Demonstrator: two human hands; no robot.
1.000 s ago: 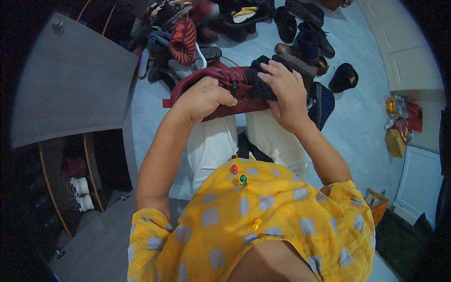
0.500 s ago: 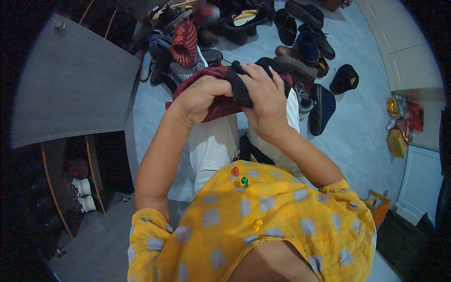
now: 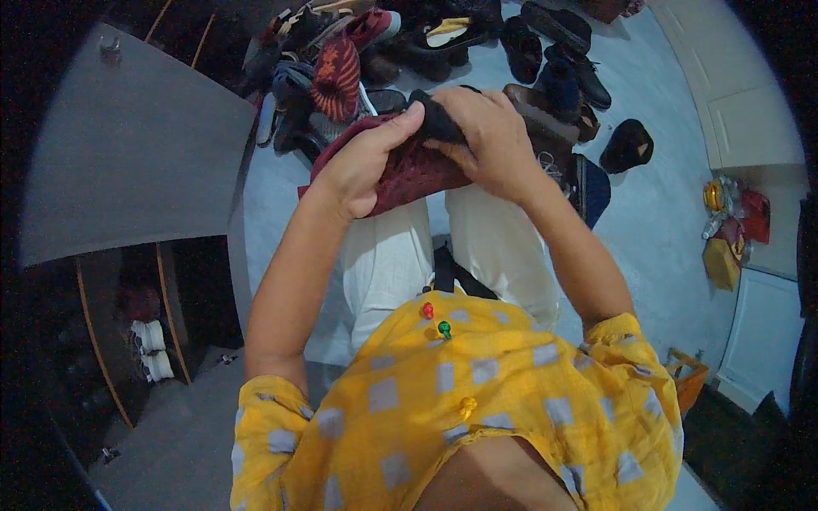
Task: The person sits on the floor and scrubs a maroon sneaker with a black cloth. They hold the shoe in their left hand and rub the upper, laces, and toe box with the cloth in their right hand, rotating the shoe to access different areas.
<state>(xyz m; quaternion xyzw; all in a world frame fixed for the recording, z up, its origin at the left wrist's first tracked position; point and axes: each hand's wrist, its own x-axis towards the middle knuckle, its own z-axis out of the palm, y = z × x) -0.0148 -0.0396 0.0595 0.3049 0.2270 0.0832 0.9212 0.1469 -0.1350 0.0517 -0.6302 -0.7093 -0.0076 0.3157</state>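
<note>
Both forearms (image 3: 294,272) angle inward, left hand (image 3: 358,170) gripping a dark-red shoe (image 3: 417,177), right hand (image 3: 494,140) clutching black cloth (image 3: 440,121).

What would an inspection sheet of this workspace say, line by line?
Surface: pale floor, its far part strewn with footwear.
Things in hand: dark red shoe, black cloth against it.
Clutter: many shoes, heaped at far left, scattered at far right.
Grips: left grip holds the dark red shoe; right grip holds the black cloth.
Cables: nothing seen.
Surroundings: grey door at left; white cabinets at right.
</note>
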